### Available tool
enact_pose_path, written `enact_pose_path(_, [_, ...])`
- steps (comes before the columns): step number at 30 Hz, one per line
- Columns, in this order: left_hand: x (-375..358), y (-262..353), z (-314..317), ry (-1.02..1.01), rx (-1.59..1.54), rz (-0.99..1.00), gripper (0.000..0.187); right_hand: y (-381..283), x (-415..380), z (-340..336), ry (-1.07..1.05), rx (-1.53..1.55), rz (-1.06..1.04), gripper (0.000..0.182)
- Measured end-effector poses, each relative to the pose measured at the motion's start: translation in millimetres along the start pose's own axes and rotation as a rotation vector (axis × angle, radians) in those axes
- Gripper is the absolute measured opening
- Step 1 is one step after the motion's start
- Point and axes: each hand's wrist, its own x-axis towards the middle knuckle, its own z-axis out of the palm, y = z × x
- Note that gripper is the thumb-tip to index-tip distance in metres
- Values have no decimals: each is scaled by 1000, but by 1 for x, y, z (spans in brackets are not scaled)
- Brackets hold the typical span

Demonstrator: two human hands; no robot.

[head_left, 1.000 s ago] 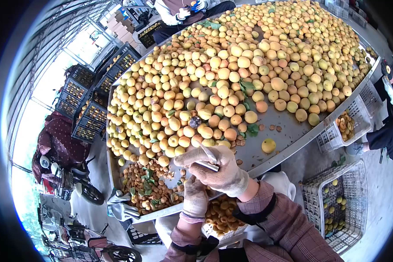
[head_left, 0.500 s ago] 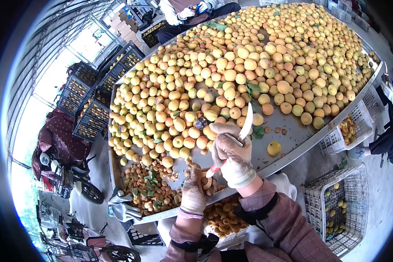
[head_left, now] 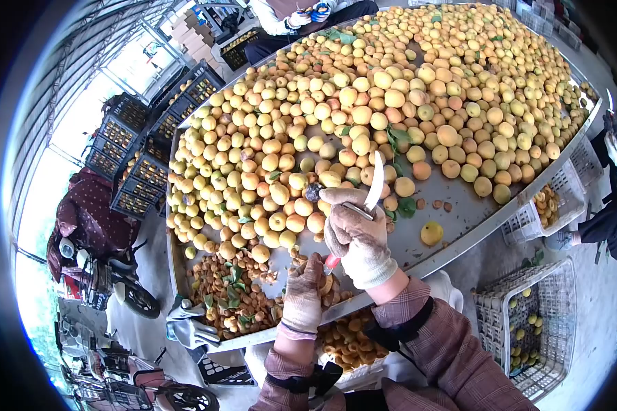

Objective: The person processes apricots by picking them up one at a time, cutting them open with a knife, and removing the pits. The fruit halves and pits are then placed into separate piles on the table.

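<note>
Knife, curved steel blade, in gloved right hand.

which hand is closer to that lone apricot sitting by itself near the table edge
Right. The right hand, gripping the knife, sits just left of the lone apricot; the left hand is lower and farther left, by the pits.

Knife: a thin, pale, curved blade pointing up and far, over the fruit pile; a bit of red handle shows near, under the glove.
Apricot pits: small brown lumps, probably pits, piled at the near left of the tray.
</note>
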Motion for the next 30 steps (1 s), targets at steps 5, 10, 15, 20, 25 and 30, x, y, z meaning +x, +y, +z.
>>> enact_pose_path(5, [9,-6,-20,-271,-444,-168,53,20,11,-20,20,326,109,25])
enact_pose_path(10, [19,-4,-27,-178,-454,-76,34,24,16,-26,192,181,32,27])
enact_pose_path(15, [23,11,-40,91,-340,350,51,-3,12,-6,204,-166,183,26])
enact_pose_path(20, [19,14,-55,-62,-641,362,43,36,-6,-13,-187,-598,125,22])
enact_pose_path(25, [8,6,-59,-108,-568,212,41,32,-19,-10,-403,-1417,-245,29])
enact_pose_path(30, [-32,20,-21,-160,-232,197,44,28,-19,-22,-252,-1008,-147,15])
